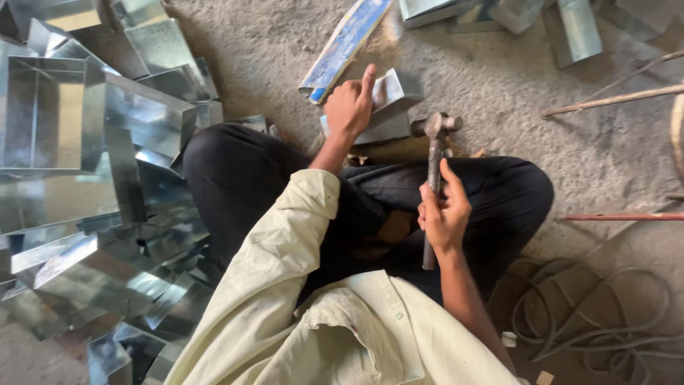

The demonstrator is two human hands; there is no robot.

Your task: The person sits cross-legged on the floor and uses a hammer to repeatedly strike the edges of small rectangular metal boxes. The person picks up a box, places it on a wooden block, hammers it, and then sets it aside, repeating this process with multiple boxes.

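Observation:
I sit cross-legged on a concrete floor. My left hand point(349, 105) grips a small folded sheet-metal piece point(390, 107) in front of my knees, index finger raised. My right hand point(443, 212) is closed around the handle of a metal ball-peen hammer point(435, 135), its head up and hovering just right of the metal piece. A pale long sleeve covers my left arm; my right forearm is bare.
A big pile of shiny sheet-metal boxes point(92, 142) crowds the left side. A blue-painted strip point(345, 46) lies beyond the piece. More metal parts point(577, 28) sit at top right, thin rods point(620, 96) at right, and coiled cable point(598, 321) at lower right.

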